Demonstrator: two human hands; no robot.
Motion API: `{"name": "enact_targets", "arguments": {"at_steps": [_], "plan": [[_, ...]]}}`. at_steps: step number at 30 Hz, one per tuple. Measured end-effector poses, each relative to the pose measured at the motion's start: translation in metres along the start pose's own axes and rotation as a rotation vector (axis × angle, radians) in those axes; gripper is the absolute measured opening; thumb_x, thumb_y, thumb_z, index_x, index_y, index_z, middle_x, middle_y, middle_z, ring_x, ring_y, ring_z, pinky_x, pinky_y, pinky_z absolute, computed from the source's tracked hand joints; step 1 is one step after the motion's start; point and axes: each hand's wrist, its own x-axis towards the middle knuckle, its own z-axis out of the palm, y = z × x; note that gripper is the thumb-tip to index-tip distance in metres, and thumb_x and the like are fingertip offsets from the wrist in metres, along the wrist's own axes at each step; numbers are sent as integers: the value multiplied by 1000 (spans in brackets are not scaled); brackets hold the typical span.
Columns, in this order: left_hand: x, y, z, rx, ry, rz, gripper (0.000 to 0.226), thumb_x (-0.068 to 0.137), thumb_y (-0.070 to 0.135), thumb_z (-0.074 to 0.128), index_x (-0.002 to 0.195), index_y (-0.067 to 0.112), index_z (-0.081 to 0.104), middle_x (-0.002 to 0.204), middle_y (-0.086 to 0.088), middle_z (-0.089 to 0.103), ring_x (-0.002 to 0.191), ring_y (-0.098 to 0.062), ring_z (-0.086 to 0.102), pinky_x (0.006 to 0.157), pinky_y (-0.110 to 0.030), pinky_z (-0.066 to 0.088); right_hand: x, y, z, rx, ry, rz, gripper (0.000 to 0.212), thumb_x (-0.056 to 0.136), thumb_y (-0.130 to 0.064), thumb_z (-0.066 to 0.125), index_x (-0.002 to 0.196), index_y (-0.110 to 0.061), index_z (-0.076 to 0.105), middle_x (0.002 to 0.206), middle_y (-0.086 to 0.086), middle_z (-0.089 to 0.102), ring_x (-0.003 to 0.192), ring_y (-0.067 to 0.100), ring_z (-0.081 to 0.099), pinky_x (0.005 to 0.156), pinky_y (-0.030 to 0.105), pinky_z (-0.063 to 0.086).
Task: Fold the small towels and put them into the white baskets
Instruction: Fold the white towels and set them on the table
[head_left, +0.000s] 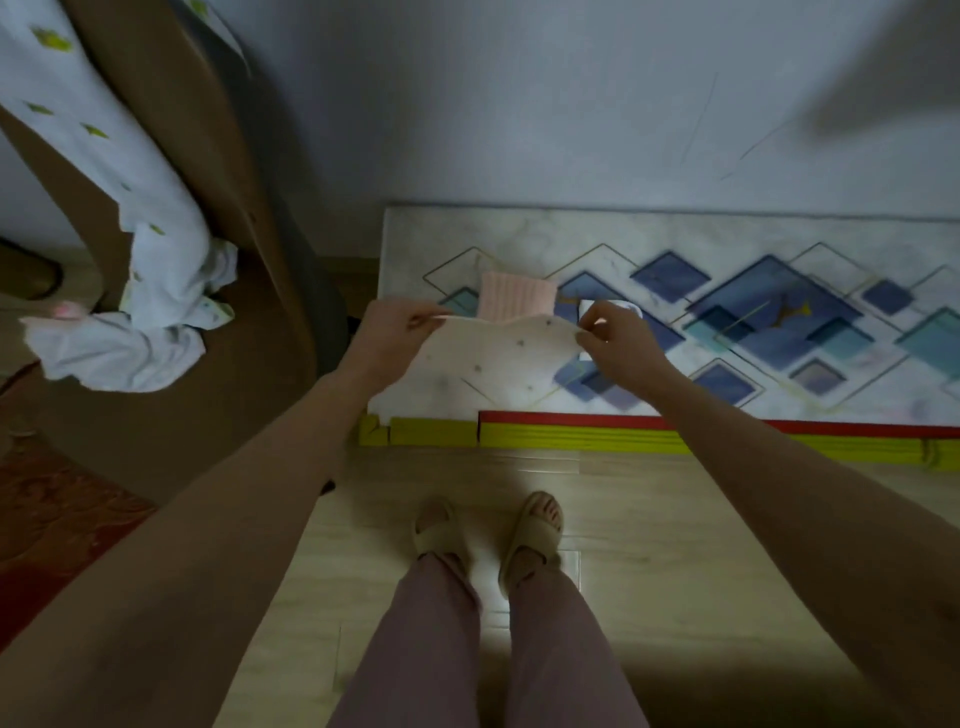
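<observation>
cream dotted towel (488, 358) pinched by left hand (387, 332) and right hand (618, 338).

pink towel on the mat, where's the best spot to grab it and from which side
Judging by its pose, take the pink towel by its two far corners, reaching down from above. It lies flat on the patterned mat, and its near edge is hidden behind the dotted towel pinched by the left hand and right hand.

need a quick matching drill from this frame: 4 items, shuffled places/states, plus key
Things:
1. dotted towel
2. pink towel
3. slippers
4. white cloth with green spots

Places/states:
A. draped over the brown furniture at left
B. on the person's feet, on the wood floor
C. held up by both hands at its top corners
D. lying on the patterned mat

Pairs: 1-C, 2-D, 3-B, 4-A
</observation>
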Motion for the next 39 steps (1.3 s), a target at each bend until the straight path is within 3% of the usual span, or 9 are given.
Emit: {"name": "enact_targets", "arguments": {"at_steps": [5,9,14,18,21,24,29,34,39], "plan": [[-13,-32,15,57,-32,91,25,94,13,60,116,8,68,117,-7,68,111,-15,60,92,-12,35,0,6,27,-36,25,-3,2,81,3,58,83,2,57,74,16,56,70,25,50,56,30,29],[-27,-78,54,96,-152,20,26,94,11,58,118,6,67,126,-9,63,119,-23,57,103,-27,38,-6,35,76,-70,-8,52,6,80,-2,62,80,0,56,84,19,64,79,29,56,61,34,34],[-36,-120,113,249,-522,-82,29,97,6,49,121,6,65,131,-13,58,119,-29,55,98,-31,40,-15,80,145,-176,-131,170,12,83,-7,60,77,-11,50,87,22,64,89,37,58,69,39,39],[-46,-141,154,208,-607,-217,29,97,2,44,115,0,67,120,-20,64,108,-31,59,93,-37,45,-17,112,186,-193,-236,241,14,88,-8,57,79,-12,47,95,21,63,94,35,56,64,32,29],[-55,-151,170,209,-649,-229,30,100,9,42,115,1,67,119,-18,64,107,-29,59,88,-33,43,-20,128,197,-193,-293,229,22,88,-7,58,73,-14,43,95,21,63,93,34,56,62,31,24],[-59,-163,176,142,-560,-284,31,101,14,43,110,-3,68,113,-20,66,101,-29,61,85,-36,47,-17,136,198,-139,-279,191,13,88,-9,61,79,-9,53,90,19,64,89,32,57,66,35,33],[-25,-180,181,91,-152,-402,33,100,24,49,93,-3,68,95,-18,67,87,-29,62,72,-36,47,18,140,201,-52,-63,204,14,89,-16,61,76,-12,57,75,7,60,77,28,56,63,33,35],[16,-199,192,200,27,-387,28,101,27,45,97,8,65,98,-15,67,91,-30,60,89,-43,44,60,142,221,-6,53,159,11,91,-14,56,81,-9,56,79,13,62,80,32,56,66,38,38],[36,-212,208,309,144,-435,26,102,28,41,98,13,61,99,-10,66,96,-29,58,88,-37,32,81,148,235,36,170,141,16,92,-12,55,76,-9,51,73,7,54,78,31,54,67,40,38]]}}
